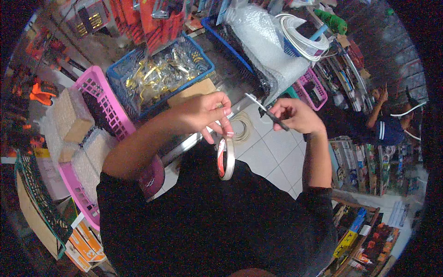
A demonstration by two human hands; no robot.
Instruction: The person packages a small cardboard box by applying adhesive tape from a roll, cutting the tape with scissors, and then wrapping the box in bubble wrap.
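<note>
A roll of narrow tape (229,162) hangs on edge below my left hand (211,116), whose fingertips pinch its upper part or a free strip of it; which of the two is hard to tell. My right hand (294,116) grips scissors (261,106) by their dark handles. The blades point up and to the left, towards the left hand, with a gap between them and the tape. Behind the hands, a coil of pale cable (244,128) lies on the tiled floor.
Beyond my left arm are a blue basket (161,100) of bagged metal parts, a cardboard box (193,90) and a pink basket (112,119) with bubble-wrapped boxes. Bubble wrap (263,38) and a white cable coil (301,38) lie at the top. Another person (389,130) is at the right.
</note>
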